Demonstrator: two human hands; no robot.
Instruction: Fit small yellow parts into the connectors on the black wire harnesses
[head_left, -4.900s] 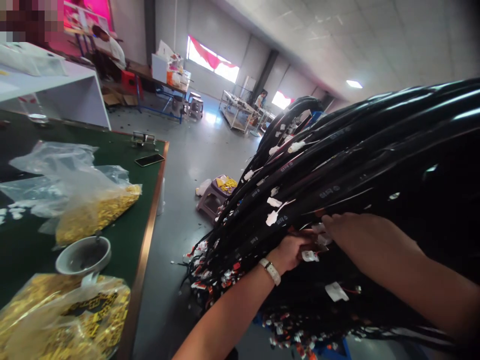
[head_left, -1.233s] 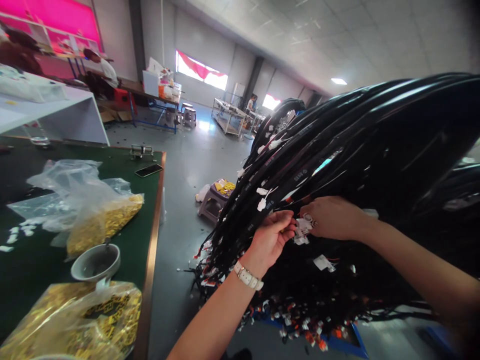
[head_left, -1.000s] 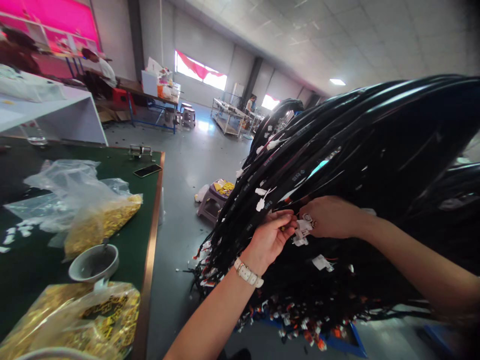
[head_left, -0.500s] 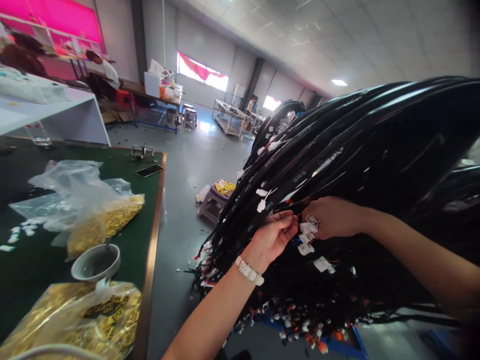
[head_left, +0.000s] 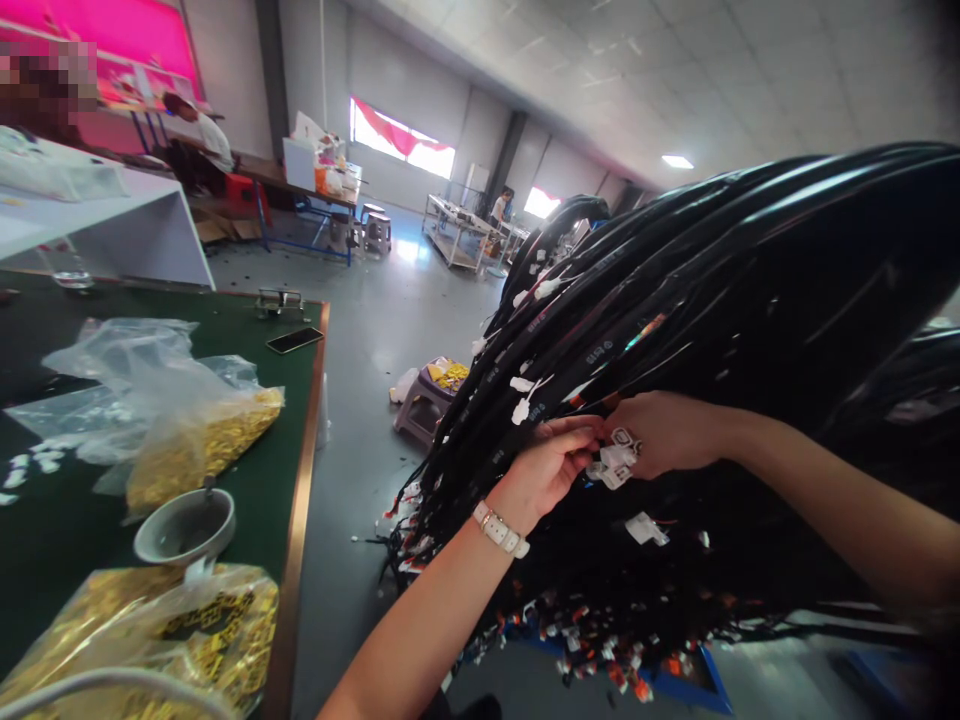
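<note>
A thick bundle of black-sleeved cables (head_left: 675, 260) hangs in front of me, with small white connectors on its loose ends. My left hand (head_left: 547, 465), wearing a white watch strap, has its thumb and fingers pinched together; whatever they hold is hidden. Almost touching those fingertips, my right hand (head_left: 667, 435) is closed, palm turned away, on a thin cable end. White connectors (head_left: 616, 468) dangle just below its fingers. Another white connector (head_left: 645, 529) hangs lower in the bundle.
On the green-topped table (head_left: 247, 330) at left are bags of small yellow-gold parts (head_left: 232, 430), a grey bowl (head_left: 186, 525) and a phone (head_left: 295, 341). A stool (head_left: 421, 405) carries more yellow parts. Blue bins (head_left: 705, 685) stand below the cables. Other people sit or stand farther back.
My left fingertips have moved slightly right, up against my right hand. The dangling white connectors are bunched closer together. The whole view has shifted a little.
</note>
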